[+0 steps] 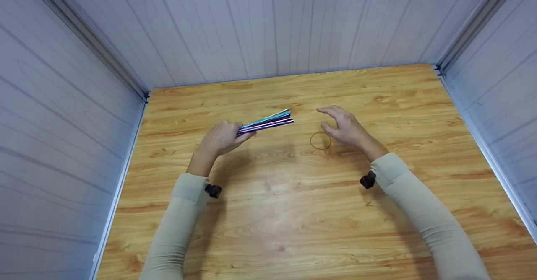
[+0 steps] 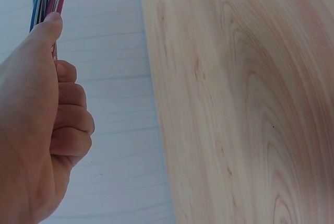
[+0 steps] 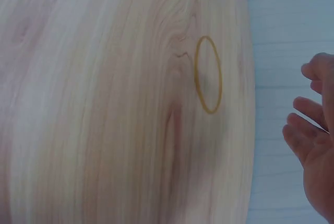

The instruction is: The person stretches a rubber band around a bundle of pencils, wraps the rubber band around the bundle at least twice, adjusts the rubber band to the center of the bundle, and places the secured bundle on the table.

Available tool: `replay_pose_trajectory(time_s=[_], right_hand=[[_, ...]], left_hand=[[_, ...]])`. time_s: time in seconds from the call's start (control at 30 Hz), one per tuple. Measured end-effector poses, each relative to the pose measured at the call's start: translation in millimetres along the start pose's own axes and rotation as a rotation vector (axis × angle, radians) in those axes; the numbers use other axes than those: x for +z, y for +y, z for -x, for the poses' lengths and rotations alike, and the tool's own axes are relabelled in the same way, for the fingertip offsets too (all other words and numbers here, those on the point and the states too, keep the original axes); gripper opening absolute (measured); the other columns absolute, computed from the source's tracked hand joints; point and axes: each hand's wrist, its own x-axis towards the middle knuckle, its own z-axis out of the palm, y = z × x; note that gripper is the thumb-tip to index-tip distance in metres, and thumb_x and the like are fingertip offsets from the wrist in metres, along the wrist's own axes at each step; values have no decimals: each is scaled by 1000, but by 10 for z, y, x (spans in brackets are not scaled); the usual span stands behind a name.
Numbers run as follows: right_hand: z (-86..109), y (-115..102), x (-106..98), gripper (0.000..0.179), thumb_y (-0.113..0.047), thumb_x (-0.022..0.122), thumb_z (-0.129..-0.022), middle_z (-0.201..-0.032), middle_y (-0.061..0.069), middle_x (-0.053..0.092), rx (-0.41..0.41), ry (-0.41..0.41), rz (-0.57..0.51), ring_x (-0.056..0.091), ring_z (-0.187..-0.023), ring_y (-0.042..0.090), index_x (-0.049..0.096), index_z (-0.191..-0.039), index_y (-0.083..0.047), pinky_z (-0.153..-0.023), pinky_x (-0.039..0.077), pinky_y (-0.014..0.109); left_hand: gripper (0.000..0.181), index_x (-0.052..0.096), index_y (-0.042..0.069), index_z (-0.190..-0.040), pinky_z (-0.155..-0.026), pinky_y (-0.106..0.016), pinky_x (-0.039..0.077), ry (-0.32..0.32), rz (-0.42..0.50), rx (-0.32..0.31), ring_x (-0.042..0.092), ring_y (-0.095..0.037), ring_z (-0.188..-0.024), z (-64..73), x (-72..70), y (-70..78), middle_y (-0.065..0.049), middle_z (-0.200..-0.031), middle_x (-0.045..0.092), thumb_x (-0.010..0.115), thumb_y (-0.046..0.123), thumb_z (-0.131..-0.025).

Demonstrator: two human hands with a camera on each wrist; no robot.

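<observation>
Coloured sticks (image 1: 272,123) are held as one bundle in the left hand (image 1: 221,136), raised above the worktop (image 1: 268,213); their free ends fan out a little and point toward the right hand (image 1: 345,125). The left hand is clamped around them near the other end. The right hand holds nothing: its thumb and fingers stand apart, near a thin yellowish loop (image 3: 197,72) lying on the worktop.

I judge that the sticks are light and rather stiff, with smooth sides that may slide on one another. It seems best to grasp all of them together, not too near the spreading ends, and without bending them. The loop looks soft and light, perhaps elastic, so it could be pinched at its edge.

The left fist hides the gripped ends, and I cannot count the sticks surely. In the left wrist view their tops are cut off; the right wrist view cuts part of the right hand.
</observation>
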Motion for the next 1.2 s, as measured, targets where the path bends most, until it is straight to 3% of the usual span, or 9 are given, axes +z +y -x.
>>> replay_pose_trajectory(time_s=[0.13, 0.37, 0.8, 1.2], right_hand=[[11, 74, 47, 51, -11, 75, -108, -143, 30, 67, 29, -89, 49, 68, -125, 51, 61, -155, 3, -106, 58, 65], [25, 199, 160, 43, -12, 76, -107, -123, 26, 71, 68, -174, 100, 72, -114, 45, 68, -146, 6, -103, 59, 61], [11, 277, 304, 17, -11, 74, -108, -112, 22, 70, 123, -128, 115, 68, -104, 41, 81, -119, 0, -96, 55, 59], [6, 292, 353, 11, -10, 74, -108, -105, 20, 69, 106, -122, 137, 62, -98, 35, 79, -109, 0, -91, 51, 54]], left_hand=[[55, 47, 15, -78, -56, -29, 29, -19, 6, -19, 34, -12, -60, -5, 5, -11, 6, -67, 35, 64, 52, -113], [55, 47, 14, -79, -57, -29, 30, -33, 8, -30, 34, -12, -60, -4, -8, -7, 6, -67, 35, 64, 53, -113], [58, 44, 13, -79, -58, -30, 29, -19, 5, -14, 29, -11, -62, 6, -6, -26, 6, -68, 29, 71, 55, -108], [56, 49, 12, -81, -60, -32, 30, -23, 13, -27, 31, -13, -62, 4, 12, -30, 5, -67, 32, 60, 55, -115]])
